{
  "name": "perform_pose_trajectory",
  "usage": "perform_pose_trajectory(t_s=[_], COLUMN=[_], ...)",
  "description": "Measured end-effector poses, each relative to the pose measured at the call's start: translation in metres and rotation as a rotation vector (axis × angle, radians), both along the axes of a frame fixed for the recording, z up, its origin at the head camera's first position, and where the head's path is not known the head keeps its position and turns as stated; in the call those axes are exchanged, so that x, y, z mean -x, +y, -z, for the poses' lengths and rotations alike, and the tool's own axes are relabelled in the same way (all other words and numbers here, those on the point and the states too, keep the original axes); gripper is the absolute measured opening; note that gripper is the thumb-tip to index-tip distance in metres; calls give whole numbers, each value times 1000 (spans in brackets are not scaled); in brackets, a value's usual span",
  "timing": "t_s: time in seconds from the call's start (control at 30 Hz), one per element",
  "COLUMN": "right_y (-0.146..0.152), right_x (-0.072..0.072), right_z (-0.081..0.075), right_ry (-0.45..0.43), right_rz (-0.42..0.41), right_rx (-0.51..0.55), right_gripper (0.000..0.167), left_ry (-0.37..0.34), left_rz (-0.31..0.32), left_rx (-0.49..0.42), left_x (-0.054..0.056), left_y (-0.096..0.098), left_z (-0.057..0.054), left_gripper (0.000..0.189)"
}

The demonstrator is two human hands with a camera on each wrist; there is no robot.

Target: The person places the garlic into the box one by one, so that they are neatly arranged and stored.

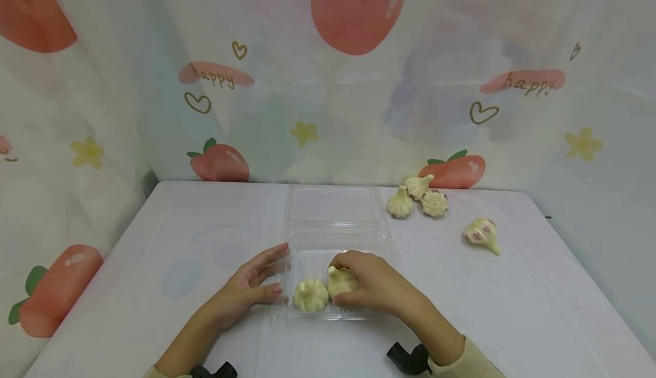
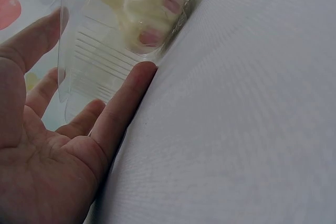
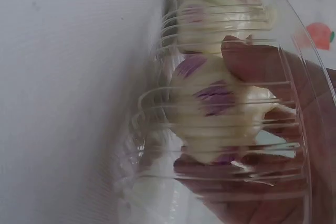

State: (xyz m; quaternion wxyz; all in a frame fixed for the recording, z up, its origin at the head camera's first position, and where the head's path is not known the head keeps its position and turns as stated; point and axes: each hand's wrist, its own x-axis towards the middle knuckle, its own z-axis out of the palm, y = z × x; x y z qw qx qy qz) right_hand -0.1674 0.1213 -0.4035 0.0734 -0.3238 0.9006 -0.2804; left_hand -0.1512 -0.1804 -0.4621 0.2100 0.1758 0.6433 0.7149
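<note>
From my station I see the right hand (image 1: 381,284) pinching a garlic bulb (image 1: 341,284) inside the clear plastic clamshell (image 1: 338,316), stem up and leaning left. A second bulb (image 1: 310,296) sits just beside it, blocking that side. The left hand (image 1: 246,288), fingers spread, touches the clamshell's left wall. Farther off lie a lone bulb (image 1: 480,232), stem nearward, the opened lid (image 1: 333,204) and three clustered bulbs (image 1: 434,203).

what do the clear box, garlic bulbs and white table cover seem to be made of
Clear box: thin, glossy plastic, most likely; see-through, with moulded ribs and bright edges.
Garlic bulbs: smooth, with soft highlights; real garlic or a plastic imitation, the look leaves it open.
White table cover: probably matte cloth, judging by its dull surface and fine texture.
</note>
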Motion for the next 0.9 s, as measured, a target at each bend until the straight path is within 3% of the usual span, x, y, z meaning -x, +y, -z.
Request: perform_pose_trajectory(t_s=[0.6,0.9], right_y=[-7,-2], right_x=[-3,-3], right_z=[5,-3], right_ry=[8,-19], right_rz=[-65,-53], right_rx=[24,-10], right_gripper=[34,34], left_ry=[10,4], left_rz=[4,1], left_rx=[-10,-1], left_x=[1,1], left_y=[-1,-1], left_z=[-1,0], left_gripper=[73,73])
